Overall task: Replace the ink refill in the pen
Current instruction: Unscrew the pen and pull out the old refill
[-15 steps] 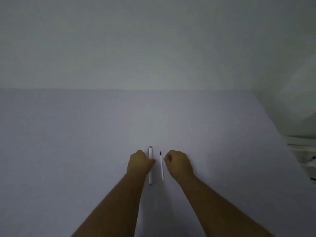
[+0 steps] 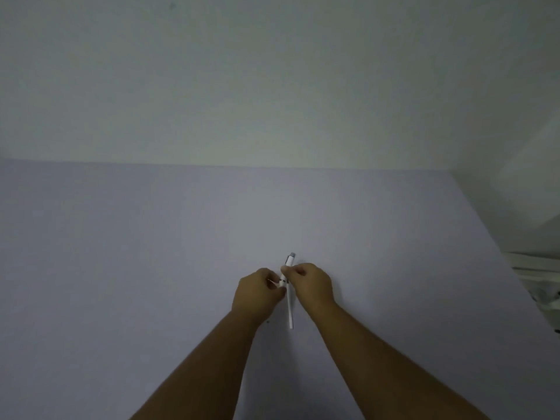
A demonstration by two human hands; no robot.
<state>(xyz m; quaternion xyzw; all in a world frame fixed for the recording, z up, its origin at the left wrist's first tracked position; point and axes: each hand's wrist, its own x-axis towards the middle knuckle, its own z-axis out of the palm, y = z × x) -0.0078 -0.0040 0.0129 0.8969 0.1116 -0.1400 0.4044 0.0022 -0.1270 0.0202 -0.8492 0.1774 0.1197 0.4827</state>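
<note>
A white pen (image 2: pixel 288 262) is held just above the pale violet table (image 2: pixel 151 268), its grey end pointing away from me and a dark ring showing lower on its barrel. My left hand (image 2: pixel 257 294) pinches its near part. My right hand (image 2: pixel 312 284) grips it just past the ring. The pen's near end is hidden in my left fingers. A thin white refill (image 2: pixel 290 312) lies on the table between my wrists, pointing toward me, its far end hidden behind the hands.
The table runs back to a plain pale wall (image 2: pixel 272 86). Its right edge slants from the far corner to the near right, with white clutter (image 2: pixel 542 286) beyond it. A tiny dark speck (image 2: pixel 268 321) lies by my left wrist.
Both hands have closed in on the pen and raised it off the table, tilting it. Before, the left hand rested beside it and the right hand was beside the refill.
</note>
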